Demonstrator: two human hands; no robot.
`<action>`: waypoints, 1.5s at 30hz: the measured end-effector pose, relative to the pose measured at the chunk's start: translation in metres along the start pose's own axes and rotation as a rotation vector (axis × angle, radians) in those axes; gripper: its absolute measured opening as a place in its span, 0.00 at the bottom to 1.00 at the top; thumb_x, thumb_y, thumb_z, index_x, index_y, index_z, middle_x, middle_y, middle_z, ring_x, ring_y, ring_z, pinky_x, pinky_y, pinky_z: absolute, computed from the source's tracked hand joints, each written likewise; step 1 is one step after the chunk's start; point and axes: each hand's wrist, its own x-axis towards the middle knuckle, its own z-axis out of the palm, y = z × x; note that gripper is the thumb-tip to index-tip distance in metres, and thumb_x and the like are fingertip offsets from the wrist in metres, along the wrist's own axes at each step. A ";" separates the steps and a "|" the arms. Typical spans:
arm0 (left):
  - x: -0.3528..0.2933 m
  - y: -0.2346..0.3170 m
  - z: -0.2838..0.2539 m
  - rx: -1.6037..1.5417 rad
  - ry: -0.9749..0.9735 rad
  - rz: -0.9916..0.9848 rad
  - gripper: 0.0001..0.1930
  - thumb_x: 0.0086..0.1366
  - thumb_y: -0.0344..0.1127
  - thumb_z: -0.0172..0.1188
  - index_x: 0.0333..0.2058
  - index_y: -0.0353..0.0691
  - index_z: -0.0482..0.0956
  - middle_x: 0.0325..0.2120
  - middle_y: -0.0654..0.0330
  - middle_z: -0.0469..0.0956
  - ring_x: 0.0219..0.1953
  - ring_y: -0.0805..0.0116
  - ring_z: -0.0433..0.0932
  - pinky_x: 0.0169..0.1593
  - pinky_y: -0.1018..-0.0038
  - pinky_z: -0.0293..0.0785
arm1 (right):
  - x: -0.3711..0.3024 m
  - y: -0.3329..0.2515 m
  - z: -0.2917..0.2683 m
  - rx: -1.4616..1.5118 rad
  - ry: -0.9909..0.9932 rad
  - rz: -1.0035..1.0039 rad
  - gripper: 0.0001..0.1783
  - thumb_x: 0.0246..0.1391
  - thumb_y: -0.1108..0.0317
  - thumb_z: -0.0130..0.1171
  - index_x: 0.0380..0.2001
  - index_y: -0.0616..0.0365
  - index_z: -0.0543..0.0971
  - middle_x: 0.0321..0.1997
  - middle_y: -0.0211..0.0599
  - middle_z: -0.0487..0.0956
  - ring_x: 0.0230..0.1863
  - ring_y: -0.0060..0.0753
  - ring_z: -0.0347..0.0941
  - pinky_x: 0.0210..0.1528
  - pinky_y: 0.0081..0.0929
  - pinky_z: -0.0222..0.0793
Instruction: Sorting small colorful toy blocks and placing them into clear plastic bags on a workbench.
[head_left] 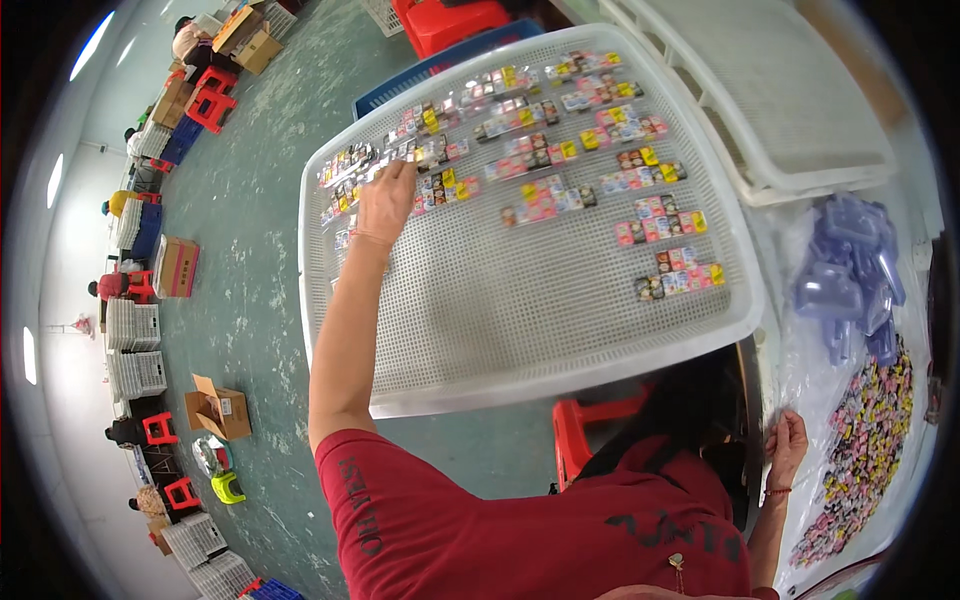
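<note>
A large white perforated tray [480, 300] holds several small clear packs [545, 200] with pink, black, white and yellow pieces, laid in rows. Over its left part reaches my left hand [386, 205], its fingers pinched together at a pack in the upper left rows. What sits between those fingertips is too small to make out. At the edge of the plastic-covered table on the right rests my right hand [787, 442], fingers curled in. Anything inside it is hidden. Beside it lies a heap of small pink, yellow and black pieces [860, 450].
Clear bluish plastic shells [850, 265] are piled on the table, beyond the heap. Another white tray [790, 90] stands at the upper right. A red stool [572, 435] is under the near tray edge. Across the green floor [270, 250] are cartons, stacked crates and people working.
</note>
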 end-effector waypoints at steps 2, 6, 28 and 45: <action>0.001 0.009 0.005 -0.018 0.013 0.027 0.05 0.56 0.28 0.56 0.33 0.40 0.74 0.27 0.58 0.73 0.29 0.58 0.78 0.29 0.64 0.77 | 0.001 0.001 0.001 0.013 0.003 0.002 0.07 0.62 0.64 0.55 0.40 0.54 0.76 0.22 0.20 0.71 0.15 0.08 0.60 0.16 0.09 0.51; 0.007 0.018 0.006 -0.036 -0.109 0.014 0.06 0.56 0.28 0.54 0.33 0.40 0.75 0.29 0.57 0.74 0.35 0.58 0.78 0.33 0.63 0.77 | 0.000 0.003 -0.001 0.033 -0.010 -0.004 0.08 0.62 0.65 0.55 0.40 0.55 0.76 0.23 0.21 0.71 0.15 0.09 0.61 0.15 0.09 0.51; 0.020 0.031 0.000 -0.022 -0.206 -0.040 0.10 0.58 0.28 0.52 0.39 0.39 0.77 0.37 0.55 0.78 0.38 0.54 0.78 0.39 0.63 0.76 | -0.009 -0.007 0.007 0.145 -0.052 -0.005 0.09 0.62 0.66 0.54 0.42 0.58 0.75 0.22 0.21 0.72 0.17 0.09 0.64 0.17 0.08 0.56; 0.014 0.035 0.003 -0.076 -0.102 0.013 0.14 0.55 0.25 0.53 0.42 0.39 0.77 0.41 0.56 0.78 0.43 0.53 0.78 0.43 0.64 0.77 | -0.007 -0.009 0.004 0.166 -0.078 0.008 0.08 0.63 0.68 0.53 0.42 0.59 0.75 0.23 0.22 0.72 0.18 0.10 0.65 0.18 0.09 0.57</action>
